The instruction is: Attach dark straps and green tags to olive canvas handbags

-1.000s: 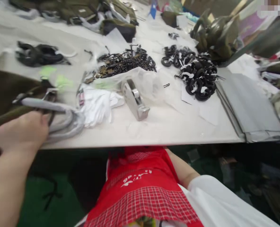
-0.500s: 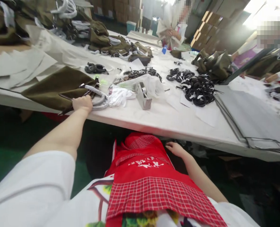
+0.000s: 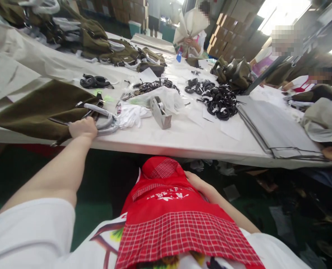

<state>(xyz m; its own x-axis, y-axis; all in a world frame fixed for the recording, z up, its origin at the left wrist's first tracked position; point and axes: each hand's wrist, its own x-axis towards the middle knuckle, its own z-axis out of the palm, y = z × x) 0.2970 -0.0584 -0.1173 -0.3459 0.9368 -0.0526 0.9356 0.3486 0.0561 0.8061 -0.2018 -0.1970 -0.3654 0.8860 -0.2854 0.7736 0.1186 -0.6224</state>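
Note:
Closed at the handle end of an olive-green bag (image 3: pixel 42 106), my left hand (image 3: pixel 83 127) presses near the table's front edge. The bag lies flat, with grey-wrapped handles (image 3: pixel 107 123) beside my knuckles and a dark strap end hanging over the edge. Down at my lap, my right hand (image 3: pixel 193 179) rests against the red apron (image 3: pixel 166 190); its fingers are hidden behind the cloth. Just right of the bag lie a bundle of white strips (image 3: pixel 132 114) and a grey tape dispenser (image 3: pixel 160 114).
Black coiled straps (image 3: pixel 222 102) form a pile to the right, near stacked grey sheets (image 3: pixel 275 125). More olive bags (image 3: pixel 93 37) crowd the back left of the white table (image 3: pixel 188 138). Other people work across the table and at the right, one holding pale material (image 3: pixel 191 26).
My view has swung right, so the table's contents appear farther left. My right hand has drawn in against the apron, its fingers now out of sight. My left hand keeps hold of the bag.

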